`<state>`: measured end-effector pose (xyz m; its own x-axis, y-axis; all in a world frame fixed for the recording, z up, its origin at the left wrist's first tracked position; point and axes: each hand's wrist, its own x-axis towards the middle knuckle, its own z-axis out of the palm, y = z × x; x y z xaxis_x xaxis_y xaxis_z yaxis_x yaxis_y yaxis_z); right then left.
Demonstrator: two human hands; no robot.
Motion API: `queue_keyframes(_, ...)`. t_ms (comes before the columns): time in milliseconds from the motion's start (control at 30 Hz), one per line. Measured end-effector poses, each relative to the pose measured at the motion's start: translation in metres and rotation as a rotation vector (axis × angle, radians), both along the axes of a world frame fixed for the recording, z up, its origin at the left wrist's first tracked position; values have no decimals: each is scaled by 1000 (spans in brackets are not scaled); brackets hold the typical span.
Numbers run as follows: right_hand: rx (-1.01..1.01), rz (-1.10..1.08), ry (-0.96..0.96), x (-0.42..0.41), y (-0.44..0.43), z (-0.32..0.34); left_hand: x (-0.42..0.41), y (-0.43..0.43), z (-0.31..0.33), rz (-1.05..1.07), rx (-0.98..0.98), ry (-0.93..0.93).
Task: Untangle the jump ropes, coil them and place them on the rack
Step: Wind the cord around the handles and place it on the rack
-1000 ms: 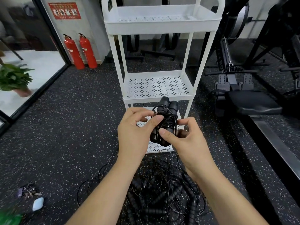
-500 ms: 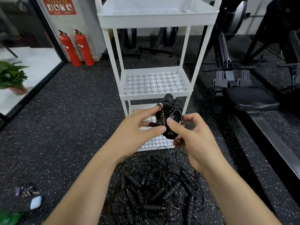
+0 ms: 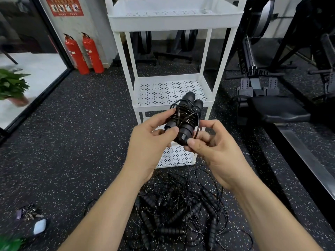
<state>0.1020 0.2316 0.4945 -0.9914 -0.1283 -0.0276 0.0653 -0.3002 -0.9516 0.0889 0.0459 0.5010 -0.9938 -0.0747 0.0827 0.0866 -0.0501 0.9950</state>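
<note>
Both hands hold one coiled jump rope (image 3: pixel 184 117) in the air, in front of the white rack (image 3: pixel 174 24). The bundle is two black handles side by side, tilted with their far ends up, and thin black cord wound round their middle. The left hand (image 3: pixel 148 144) grips it from the left, with fingers curled round the far side and the thumb pressed on the near end of the left handle. The right hand (image 3: pixel 219 153) pinches it from the right and below. Its thumb is under the near end of the right handle and its forefinger is hooked by a loose loop of cord on the right side. The bundle sits between the two hands, at the fingertips and not in the palms.

On the speckled floor near the person, below the wrists, lies a tangled pile of ropes (image 3: pixel 177 212). Its far edge is just beside the rack's bottom shelf (image 3: pixel 178 157). The middle shelf (image 3: pixel 163 91) shows behind the bundle.

Two red fire extinguishers (image 3: pixel 83 53) stand far left by the wall. A bunch of keys (image 3: pixel 27 213) and a small white case (image 3: pixel 39 226) lie near left.
</note>
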Motion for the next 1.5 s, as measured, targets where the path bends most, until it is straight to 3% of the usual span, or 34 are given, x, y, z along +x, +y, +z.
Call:
queue_keyframes(133,219,-62,104,-2,0,-3,-1,2,-1,6,228,-105)
queue_keyframes(467,699,-321,280,-1,-1,1,-1,11,-5,-27,393,-230)
queue_keyframes(600,612,-271,142,-4,3,2,1,13,-8,-28,447,-300)
queue_keyframes(733,672,-202,-18,-10,20,8,4,6,-9,-107,563,-372)
queue_keyframes(800,400,-51,-135,-9,22,9,4,5,-7,-164,582,-395)
queue_keyframes(900,7,102,-159,-7,19,9,6,7,-4,-244,441,-374)
queue_keyframes(1033,-110,122,-145,-9,23,6,6,3,-4,-279,220,-250)
queue_keyframes(1267,-122,279,-155,-8,21,8,7,2,-10,-179,40,-77)
queue_keyframes(1500,189,2,-47,-7,8,2,8,2,-10,-130,-180,9)
